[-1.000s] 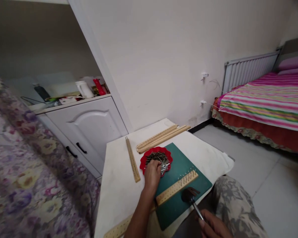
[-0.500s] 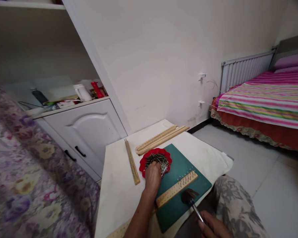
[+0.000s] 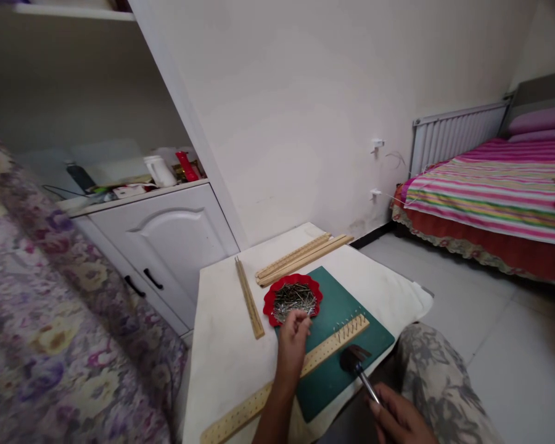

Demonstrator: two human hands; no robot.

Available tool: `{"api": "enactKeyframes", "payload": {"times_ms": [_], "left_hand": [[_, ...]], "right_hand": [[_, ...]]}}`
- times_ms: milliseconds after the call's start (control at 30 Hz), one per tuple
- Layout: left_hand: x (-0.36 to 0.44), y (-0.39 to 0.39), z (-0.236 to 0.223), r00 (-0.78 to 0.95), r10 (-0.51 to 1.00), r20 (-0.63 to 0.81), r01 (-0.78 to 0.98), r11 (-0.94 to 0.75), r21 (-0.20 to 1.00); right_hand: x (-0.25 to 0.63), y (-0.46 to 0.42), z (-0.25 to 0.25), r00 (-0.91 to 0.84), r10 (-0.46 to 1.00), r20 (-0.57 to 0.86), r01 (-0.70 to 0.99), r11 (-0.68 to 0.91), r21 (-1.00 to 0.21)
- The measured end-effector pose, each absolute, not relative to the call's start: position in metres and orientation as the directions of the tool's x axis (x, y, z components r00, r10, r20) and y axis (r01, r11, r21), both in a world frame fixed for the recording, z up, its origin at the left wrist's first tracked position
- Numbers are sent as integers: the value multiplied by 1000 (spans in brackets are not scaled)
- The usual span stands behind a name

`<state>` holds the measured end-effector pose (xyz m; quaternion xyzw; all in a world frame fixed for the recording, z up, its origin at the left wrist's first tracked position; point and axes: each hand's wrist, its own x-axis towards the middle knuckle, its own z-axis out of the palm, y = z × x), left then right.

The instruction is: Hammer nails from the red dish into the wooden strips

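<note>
My left hand (image 3: pixel 295 336) is closed, fingers pinched together, just in front of the red scalloped dish (image 3: pixel 269 306). Inside that dish lies a heap of nails (image 3: pixel 296 296). Whatever the pinch holds is too small to make out. In my right hand (image 3: pixel 400 414) is a claw hammer (image 3: pixel 357 364), gripped by its handle, its head over the green mat (image 3: pixel 333 385). A long wooden strip with rows of holes (image 3: pixel 324 356) crosses the mat, partly behind my left forearm. Several nails (image 3: pixel 350 327) stand upright in its right end.
More wooden strips (image 3: pixel 300 259) lie at the table's back, and a narrow pair (image 3: pixel 250 299) lies left of the dish. The white table (image 3: pixel 217 351) meets the wall and a cabinet (image 3: pixel 176 246). A floral curtain (image 3: pixel 74 320) hangs at left; a bed (image 3: pixel 494 185) stands at right.
My left hand has come out of the nail dish and moved toward me, uncovering the nails. The hammer in my right hand has hardly moved. The camera view has shifted slightly.
</note>
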<state>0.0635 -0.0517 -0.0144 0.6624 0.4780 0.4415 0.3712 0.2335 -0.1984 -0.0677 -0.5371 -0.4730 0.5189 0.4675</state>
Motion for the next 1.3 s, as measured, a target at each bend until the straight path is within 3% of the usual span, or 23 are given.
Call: {"api": "enactKeyframes", "payload": {"times_ms": [67,200,367,567,700,833,933,1033,1200,1300], "left_hand": [[75,-70,-23,200,977,81,55,-94,994],[93,-104,-41,222,970,-97,-239,151,959],[105,-133,-49,303,927,-221,-352,325,878],[109,-156,-54,414,884,-216,-404,391,827],[100,-158,-60,473,869,-147,-302,317,899],[91,-157,-55,517,856,-29,25,19,1000],[89,-159,-44,578,806,130,176,-278,944],[90,-164,-36,633,744,215,248,-457,854],[91,-163,-37,622,753,214,295,-479,827],[89,-148,-40,470,856,214,292,-379,878]], "right_hand": [[232,-198,-73,29,996,-82,18,-83,-996],[230,-200,-73,17,990,-140,-41,-140,-989],[233,-205,-53,142,983,-115,-159,-92,-983],[233,-209,-49,165,982,-89,-198,-55,-979],[234,-213,-48,160,984,-77,-200,-44,-979],[238,-217,-44,180,983,-29,-105,-10,-994],[239,-217,-43,182,983,-9,-95,9,-995],[238,-216,-47,167,986,-12,-118,8,-993],[235,-215,-56,128,987,-94,-129,-77,-989],[236,-215,-58,140,980,-140,-131,-122,-984]]}}
